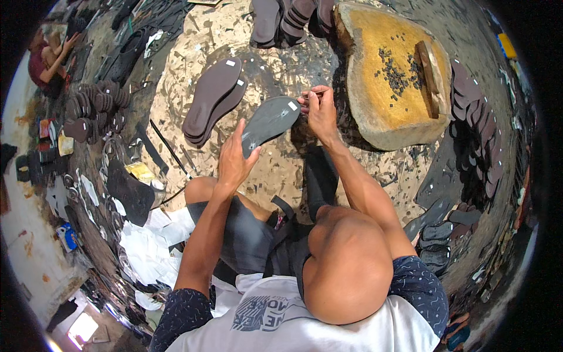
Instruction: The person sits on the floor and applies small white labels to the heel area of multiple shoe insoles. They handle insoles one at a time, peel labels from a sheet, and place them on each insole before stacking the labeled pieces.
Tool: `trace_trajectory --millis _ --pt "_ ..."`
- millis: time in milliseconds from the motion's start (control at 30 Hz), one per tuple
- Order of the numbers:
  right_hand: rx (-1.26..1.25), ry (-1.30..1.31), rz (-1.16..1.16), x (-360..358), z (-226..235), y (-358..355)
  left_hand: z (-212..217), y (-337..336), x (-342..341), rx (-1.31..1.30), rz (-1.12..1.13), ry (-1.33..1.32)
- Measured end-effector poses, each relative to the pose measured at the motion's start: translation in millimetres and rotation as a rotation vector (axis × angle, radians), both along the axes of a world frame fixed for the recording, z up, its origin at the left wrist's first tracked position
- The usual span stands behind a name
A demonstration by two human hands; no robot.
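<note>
A dark grey sole (270,125) with a small white label at its far end is tilted up in front of me. My left hand (236,157) grips its near end, thumb on one edge and fingers along the other. Pale scuffs mark its upper face. Just right of the labelled end, my right hand (322,114) is closed in a pinch. Something thin and dark shows between those fingertips, too small to name. Beyond my left hand, a brown sole (214,88) partly covers another brown sole (233,101), each with a white label.
At the right stands a thick block (366,76) with a yellowish top, bearing small black bits (392,79) and a wooden bar (430,79). Stacked soles (475,117) lie beyond it, with more soles (97,105) at the left. Another person (50,64) sits far left.
</note>
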State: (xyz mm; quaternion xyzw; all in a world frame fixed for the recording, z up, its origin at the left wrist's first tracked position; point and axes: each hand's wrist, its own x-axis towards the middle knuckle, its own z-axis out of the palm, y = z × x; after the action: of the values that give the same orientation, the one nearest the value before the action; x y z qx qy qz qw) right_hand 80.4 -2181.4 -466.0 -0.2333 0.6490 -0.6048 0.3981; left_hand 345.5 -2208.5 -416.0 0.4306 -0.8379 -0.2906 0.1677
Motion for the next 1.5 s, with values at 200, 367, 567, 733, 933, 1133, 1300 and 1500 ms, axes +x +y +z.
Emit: trace_trajectory --millis 200,367,567,733,933,1133,1300,1500 --pt "0.034 0.207 0.072 -11 19 4 -2 -1 0 0.038 0.021 -0.044" --pt "-0.005 0.514 0.303 11 19 8 -10 0 -1 0.006 0.043 -0.030" --pt "-0.068 0.539 0.440 30 42 -23 -15 2 3 0.052 0.068 0.023" --pt "-0.062 0.820 0.703 95 29 -15 -9 1 6 0.136 0.081 -0.020" --pt "-0.042 0.655 0.753 77 41 12 -12 0 5 0.025 0.031 0.011" --pt "-0.154 -0.003 0.439 39 73 -9 24 -42 16 -0.197 0.050 -0.029" --pt "-0.116 0.103 0.068 -19 52 -5 58 -99 28 -0.254 0.183 -0.103" --pt "-0.018 0.041 0.020 -12 3 -1 17 -4 2 0.057 0.047 0.048"
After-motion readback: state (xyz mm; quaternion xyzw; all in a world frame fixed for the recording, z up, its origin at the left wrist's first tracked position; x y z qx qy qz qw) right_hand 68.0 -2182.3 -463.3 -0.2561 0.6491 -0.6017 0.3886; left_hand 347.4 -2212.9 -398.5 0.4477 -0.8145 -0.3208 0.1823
